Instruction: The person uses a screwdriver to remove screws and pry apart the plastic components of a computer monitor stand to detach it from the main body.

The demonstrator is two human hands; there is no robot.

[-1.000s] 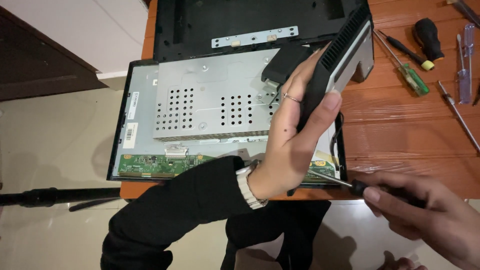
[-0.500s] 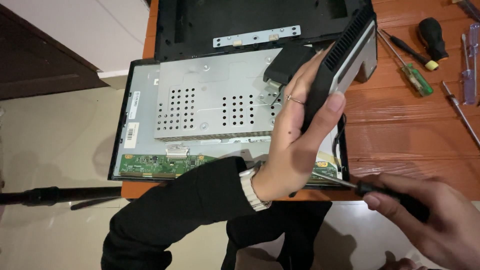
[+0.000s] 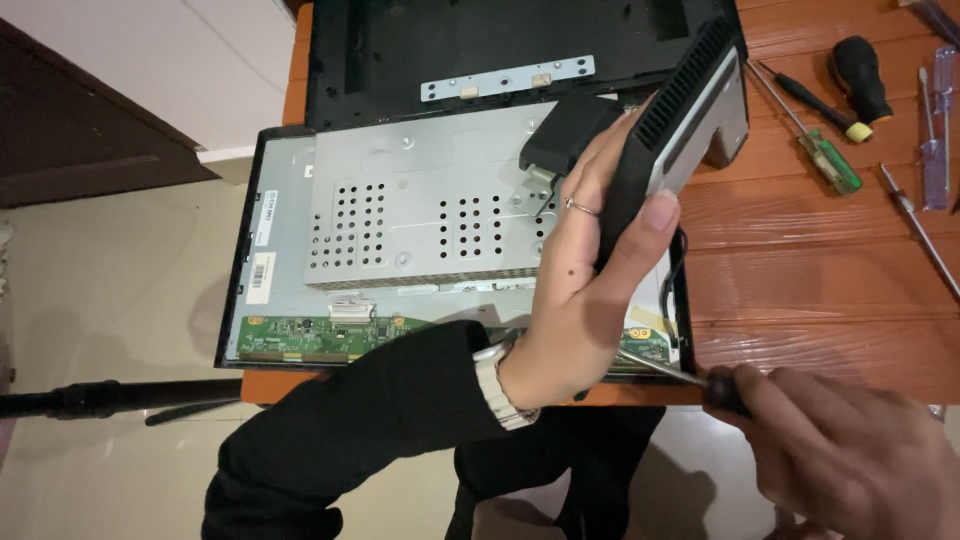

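The left hand [image 3: 590,290] is clamped around the black monitor stand [image 3: 672,130], tilting it up toward one o'clock, apparently to steady it and bare the panel beneath. The right hand [image 3: 850,450], at five o'clock, is closed on a screwdriver [image 3: 690,378], its tip pointing at the opened monitor's [image 3: 420,210] green circuit strip [image 3: 330,335]. Spare screwdrivers [image 3: 820,120] lie at two o'clock on the wooden table [image 3: 820,280].

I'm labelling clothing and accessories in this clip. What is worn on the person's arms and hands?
The left arm wears a long black sleeve down to the wrist, where a light-coloured, ribbed band like a watch strap shows at the cuff. The left hand is bare apart from a thin ring on one finger. The right hand is bare, with no ring or glove showing; its sleeve is out of frame.
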